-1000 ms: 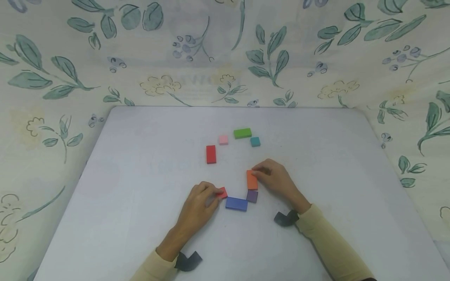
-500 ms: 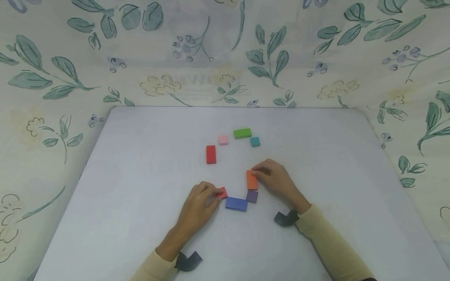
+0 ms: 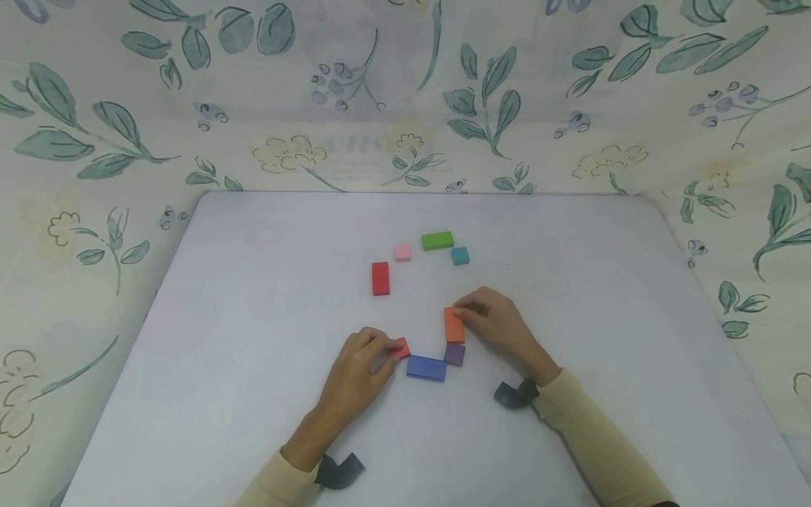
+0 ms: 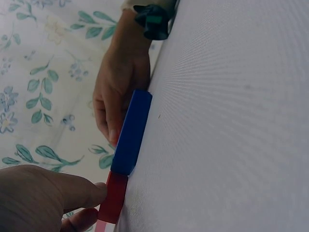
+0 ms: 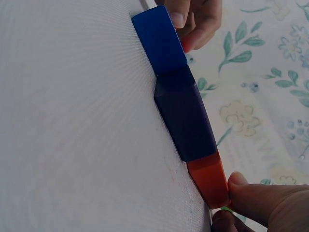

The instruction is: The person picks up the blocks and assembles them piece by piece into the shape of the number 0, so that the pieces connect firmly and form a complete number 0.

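Low in the middle of the head view, my left hand [image 3: 356, 367] pinches a small red block [image 3: 401, 347]. That block meets the corner of a long blue block [image 3: 426, 368]. At the blue block's right end sits a small purple block [image 3: 454, 354], touching it. An orange block [image 3: 453, 329] stretches away from the purple one, and my right hand [image 3: 497, 322] pinches its far end. In the left wrist view, the thumb presses the red block [image 4: 113, 197] beside the blue block [image 4: 132, 133]. The right wrist view has thumb and finger at the orange block [image 5: 210, 181].
Farther back on the white table [image 3: 253, 282] lie a long red block [image 3: 380, 279], a pink block [image 3: 403, 252], a green block [image 3: 437, 241] and a teal block [image 3: 460, 255]. A floral cloth [image 3: 380, 127] hangs behind the table.
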Demonstrator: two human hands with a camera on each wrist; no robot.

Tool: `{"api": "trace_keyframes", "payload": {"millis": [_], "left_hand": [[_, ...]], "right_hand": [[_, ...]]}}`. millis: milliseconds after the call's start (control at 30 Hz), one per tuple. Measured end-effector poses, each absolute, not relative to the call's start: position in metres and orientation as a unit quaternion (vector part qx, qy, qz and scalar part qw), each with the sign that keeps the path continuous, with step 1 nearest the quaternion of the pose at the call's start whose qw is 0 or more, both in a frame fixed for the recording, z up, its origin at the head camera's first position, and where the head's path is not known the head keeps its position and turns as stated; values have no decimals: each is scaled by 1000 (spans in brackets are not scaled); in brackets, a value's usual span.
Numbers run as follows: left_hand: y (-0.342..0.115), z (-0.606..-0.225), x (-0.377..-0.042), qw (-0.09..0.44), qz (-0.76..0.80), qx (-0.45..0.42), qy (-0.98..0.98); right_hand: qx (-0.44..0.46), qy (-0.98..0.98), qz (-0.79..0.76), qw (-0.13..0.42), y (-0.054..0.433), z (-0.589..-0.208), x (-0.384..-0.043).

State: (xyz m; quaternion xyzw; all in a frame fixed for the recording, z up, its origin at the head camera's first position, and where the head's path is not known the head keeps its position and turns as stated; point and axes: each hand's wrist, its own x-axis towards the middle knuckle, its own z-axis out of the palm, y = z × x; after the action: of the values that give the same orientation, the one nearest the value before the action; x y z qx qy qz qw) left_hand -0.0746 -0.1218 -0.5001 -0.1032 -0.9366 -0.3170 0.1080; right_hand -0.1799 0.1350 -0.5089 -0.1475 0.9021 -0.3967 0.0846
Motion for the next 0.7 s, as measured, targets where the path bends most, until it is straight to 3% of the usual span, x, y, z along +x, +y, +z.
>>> {"api": "trace_keyframes", "payload": {"millis": [700], "left_hand": [[-122, -500, -74, 105, -319, -103, -936]], "right_hand": [[-124, 899, -407, 106, 136, -510, -180]]}}
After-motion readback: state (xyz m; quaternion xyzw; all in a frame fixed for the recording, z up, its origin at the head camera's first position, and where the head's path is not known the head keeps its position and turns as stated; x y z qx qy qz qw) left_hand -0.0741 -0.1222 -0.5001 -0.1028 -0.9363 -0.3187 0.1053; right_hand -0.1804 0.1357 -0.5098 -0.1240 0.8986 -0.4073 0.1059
